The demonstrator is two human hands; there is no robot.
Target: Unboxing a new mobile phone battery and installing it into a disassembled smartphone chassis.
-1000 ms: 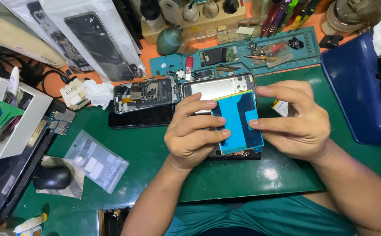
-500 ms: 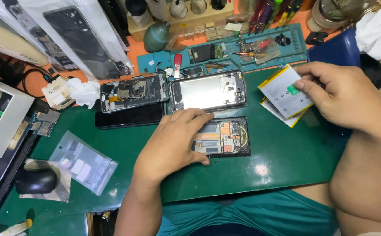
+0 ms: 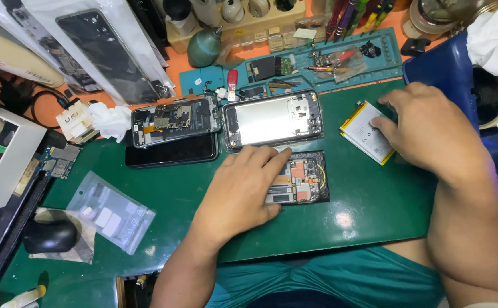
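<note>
On green mat (image 3: 374,211), left hand (image 3: 240,191) flat on opened phone (image 3: 303,182), right hand (image 3: 426,128) loosely spread over battery (image 3: 366,134)

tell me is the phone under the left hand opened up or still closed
Opened up. The phone under the left hand lies with no cover on it, its circuit boards and orange parts exposed.

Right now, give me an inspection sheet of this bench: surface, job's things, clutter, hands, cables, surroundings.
Surface: green mat, orange bench behind.
Job's things: opened phone with exposed parts; white battery with yellow edge; silver phone frame.
Clutter: second opened phone above a dark panel, clear bag, tissue.
Hands: left hand flat on the opened phone; right hand on the battery.
Cables: black cable, far left.
Surroundings: teal parts tray, blue bin, computer mouse.
</note>
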